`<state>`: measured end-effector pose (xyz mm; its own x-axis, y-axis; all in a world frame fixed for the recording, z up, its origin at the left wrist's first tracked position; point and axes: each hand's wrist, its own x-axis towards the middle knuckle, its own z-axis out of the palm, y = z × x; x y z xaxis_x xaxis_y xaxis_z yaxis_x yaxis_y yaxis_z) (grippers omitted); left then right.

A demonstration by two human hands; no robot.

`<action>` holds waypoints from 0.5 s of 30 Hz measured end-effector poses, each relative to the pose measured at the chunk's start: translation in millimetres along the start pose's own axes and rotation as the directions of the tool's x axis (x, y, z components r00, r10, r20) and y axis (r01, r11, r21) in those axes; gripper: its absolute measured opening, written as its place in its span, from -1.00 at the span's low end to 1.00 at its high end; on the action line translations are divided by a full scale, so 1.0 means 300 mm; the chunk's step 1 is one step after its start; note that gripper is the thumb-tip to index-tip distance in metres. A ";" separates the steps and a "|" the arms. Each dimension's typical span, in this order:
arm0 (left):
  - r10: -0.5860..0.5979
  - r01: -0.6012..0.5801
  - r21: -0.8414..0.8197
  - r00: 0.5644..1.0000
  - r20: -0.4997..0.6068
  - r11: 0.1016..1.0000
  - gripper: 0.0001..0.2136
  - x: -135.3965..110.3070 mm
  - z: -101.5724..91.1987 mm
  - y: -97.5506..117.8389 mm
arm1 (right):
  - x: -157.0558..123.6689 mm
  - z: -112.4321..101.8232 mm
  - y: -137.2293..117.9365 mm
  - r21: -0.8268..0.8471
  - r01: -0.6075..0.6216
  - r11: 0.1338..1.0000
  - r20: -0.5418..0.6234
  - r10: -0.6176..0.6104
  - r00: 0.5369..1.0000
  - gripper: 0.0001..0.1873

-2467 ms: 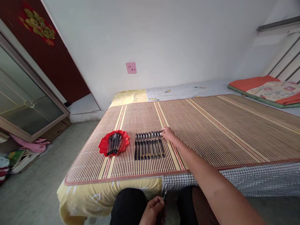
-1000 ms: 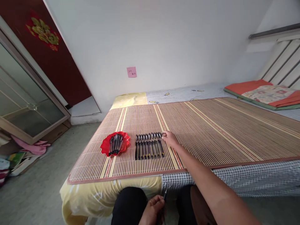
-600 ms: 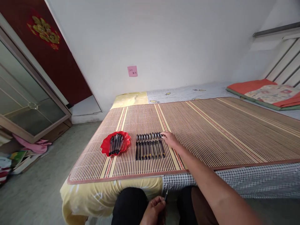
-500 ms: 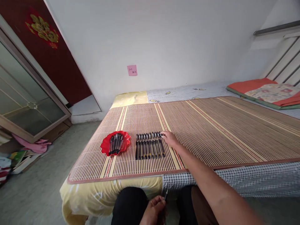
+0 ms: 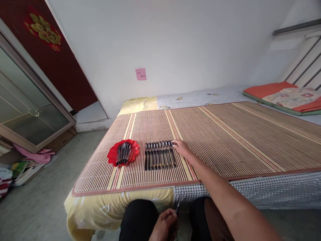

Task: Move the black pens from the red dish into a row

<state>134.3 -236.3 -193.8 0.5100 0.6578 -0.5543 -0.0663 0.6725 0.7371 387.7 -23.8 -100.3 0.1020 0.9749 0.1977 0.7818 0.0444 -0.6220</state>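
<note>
Several black pens lie side by side on the striped mat, with a row of dark pen caps along their far ends. My right hand reaches to the right end of this row, its fingertips closed on a pen cap there, partly hidden by the fingers. Low between my knees, my left hand pinches a slim dark pen with its narrow tip pointing up. To the left of the row, a red scalloped dish holds several more pens.
The bamboo mat covers most of a bed with yellow and checked cloth at its front edge. A folded orange quilt lies at the far right. A pink note is stuck to the wall. A glass-panelled door stands at left.
Both hands keep nearly the same place and grip. The view has shifted very slightly.
</note>
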 end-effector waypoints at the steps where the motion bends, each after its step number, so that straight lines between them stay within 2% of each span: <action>1: 0.002 -0.002 0.000 1.000 -0.001 1.000 -0.47 -0.001 0.000 0.001 | 0.001 0.002 0.002 0.007 0.005 1.000 -0.004 -0.005 1.000 -0.71; 6: 0.001 -0.001 0.017 1.000 -0.001 1.000 -0.48 0.001 -0.001 -0.001 | 0.004 0.009 0.017 0.058 0.015 0.998 -0.024 -0.014 1.000 -0.71; 10: 0.022 -0.022 0.009 1.000 0.001 1.000 -0.49 0.001 -0.001 0.000 | -0.005 0.004 0.021 0.137 0.001 0.991 -0.048 0.006 0.999 -0.62; 15: 0.077 -0.076 -0.042 0.996 0.033 0.996 -0.51 -0.023 0.007 0.024 | -0.091 -0.037 -0.014 0.311 -0.065 0.948 -0.087 0.097 0.991 -0.61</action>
<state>132.2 -236.6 -183.8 0.5315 0.6960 -0.4827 -0.1409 0.6346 0.7599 388.3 -53.0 -94.7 0.2306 0.9519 0.2019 0.5431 0.0463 -0.8384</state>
